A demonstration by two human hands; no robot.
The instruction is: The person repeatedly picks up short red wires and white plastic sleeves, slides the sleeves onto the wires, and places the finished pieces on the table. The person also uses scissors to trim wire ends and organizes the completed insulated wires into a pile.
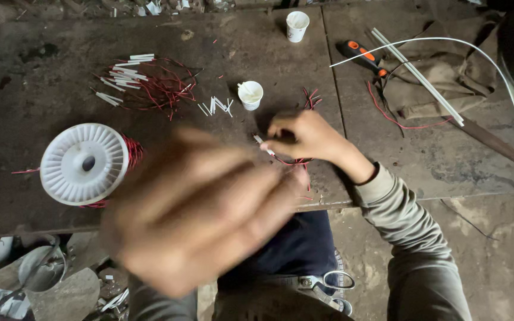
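My right hand (307,135) rests on the dark workbench (43,95) and pinches a red wire (290,161) with a short white sleeve (262,142) on its end. My left hand (197,205) is raised close to the camera, blurred, fingers spread, with nothing visible in it. A white spool (84,163) wound with red wire lies to the left. A pile of cut red wires and white sleeves (144,83) sits farther back, with loose sleeves (215,106) beside a small white cup (250,94).
A second white cup (297,25) stands at the back. An orange-handled tool (361,54), white rods (417,74), a brown cloth (447,71) and a file (495,141) lie on the right. Scissors (328,284) rest on my lap. Scrap litters the floor at lower left.
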